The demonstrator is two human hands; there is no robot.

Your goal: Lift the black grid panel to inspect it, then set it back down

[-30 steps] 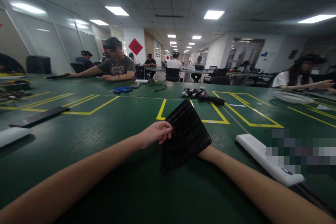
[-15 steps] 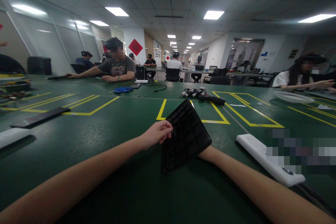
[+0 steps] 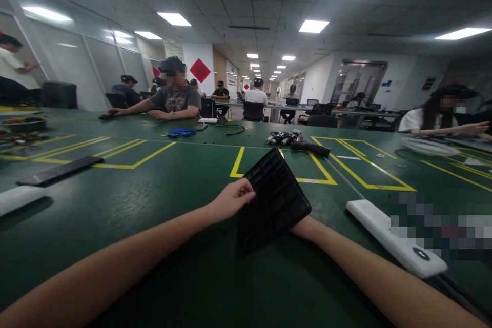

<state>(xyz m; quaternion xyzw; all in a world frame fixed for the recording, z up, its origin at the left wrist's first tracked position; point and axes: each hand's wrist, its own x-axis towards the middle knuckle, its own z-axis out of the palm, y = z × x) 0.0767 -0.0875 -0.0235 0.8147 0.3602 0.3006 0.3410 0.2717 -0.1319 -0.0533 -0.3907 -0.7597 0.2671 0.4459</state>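
Observation:
A black tray [image 3: 277,196] divided into small square compartments is held up at a tilt over the green table, its open face towards me. My right hand [image 3: 303,226] supports it from behind at the lower right; its fingers are hidden by the tray. At the tray's left side, my left hand [image 3: 232,198] has its thumb and fingers pinched together in front of the compartments. Whatever sits between those fingertips is too small or hidden to make out. The compartments look dark, and their contents cannot be told.
A white power strip [image 3: 395,238] lies to the right, a dark flat bar [image 3: 61,170] to the left. Beyond the tray are bundled cables with metal ends [image 3: 284,137], a black tube-like piece [image 3: 313,149] and a blue item [image 3: 180,132]. Co-workers sit across and at the right.
A tiny bright speck at my left fingertips no longer shows; that hand has shifted slightly against the tray. Across the table, a co-worker's hand and a dark object have moved right.

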